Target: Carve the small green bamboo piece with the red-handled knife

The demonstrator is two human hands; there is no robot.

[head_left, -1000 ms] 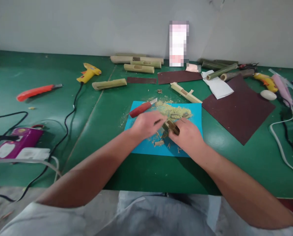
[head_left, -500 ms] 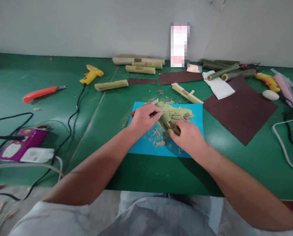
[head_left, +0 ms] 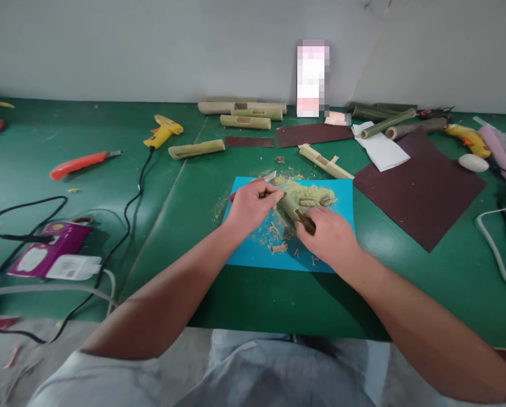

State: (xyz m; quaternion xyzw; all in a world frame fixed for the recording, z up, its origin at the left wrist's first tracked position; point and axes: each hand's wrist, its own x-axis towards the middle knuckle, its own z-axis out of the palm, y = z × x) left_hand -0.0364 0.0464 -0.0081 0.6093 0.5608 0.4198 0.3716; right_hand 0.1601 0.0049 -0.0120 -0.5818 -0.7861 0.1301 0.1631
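Over a blue sheet (head_left: 253, 257), a green bamboo tube (head_left: 289, 204) with a cut opening lies tilted between my hands. My right hand (head_left: 329, 232) is wrapped round its near end. At the far end my left hand (head_left: 253, 204) is closed around a red-handled knife (head_left: 269, 177), whose blade points up and to the right; its fingertips touch a small brown piece at the tube. Pale shavings (head_left: 316, 194) and small chips are scattered on the sheet beyond and beside the tube.
Cut bamboo pieces (head_left: 253, 121) lie at the back. Left are a yellow glue gun (head_left: 163, 131), a red cutter (head_left: 81, 165) and a purple power strip (head_left: 51, 249) with cables. Brown sheets (head_left: 422, 198) and a white egg-shaped object (head_left: 473, 163) sit right.
The whole view has shifted slightly, with table objects appearing further right. Both hands keep their hold, and the left fingertips have shifted slightly at the tube's far end.
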